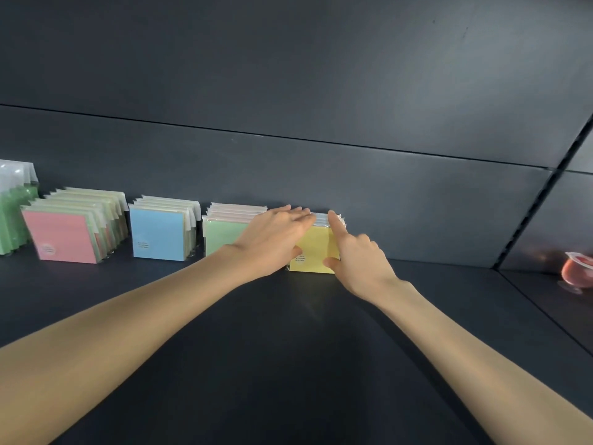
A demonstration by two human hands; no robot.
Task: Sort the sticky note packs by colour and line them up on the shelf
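I see my left hand (276, 239) lying flat with straight fingers over the top edges of the yellow sticky note packs (316, 248), thumb against the front pack. My right hand (356, 255) pinches that row's right side, index finger on the top edge, thumb at the lower corner, other fingers curled. The yellow row stands upright on the dark shelf (288, 348) against the back wall, just right of the green packs (224, 234), with blue packs (158, 234) and pink packs (62, 236) further left.

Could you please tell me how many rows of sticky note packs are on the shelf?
5, left to right: dark green row at the frame edge, pink-fronted row, blue row, light green row, yellow row. More may lie offscreen.
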